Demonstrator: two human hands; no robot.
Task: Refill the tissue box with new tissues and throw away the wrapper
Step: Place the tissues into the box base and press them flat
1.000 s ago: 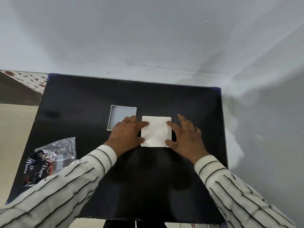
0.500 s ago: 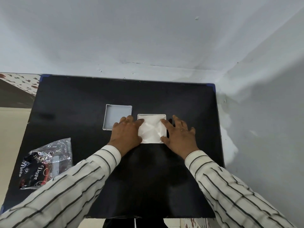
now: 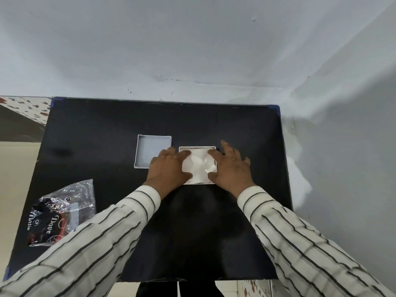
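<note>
A small square white tissue box (image 3: 197, 147) stands on the black table (image 3: 192, 236) in the middle. White tissues (image 3: 199, 166) lie inside it, dented and creased. My left hand (image 3: 168, 168) rests at the box's left side, its thumb and forefinger pressing on the tissues. On the right side my right hand (image 3: 232, 168) presses the same way with fingers spread. Left of the box lies its white lid (image 3: 151, 150), hollow side up, partly under my left hand. The crinkled clear and black wrapper (image 3: 57, 213) lies at the table's left front.
The table stands in a corner, with pale walls (image 3: 192, 50) behind it and to its right. Floor shows past the left edge. My striped sleeves (image 3: 96, 243) cross the front of the table.
The flat tissue stack that both hands held over the box has gone down into it and is now crumpled. Both hands stayed at its sides, pressing.
</note>
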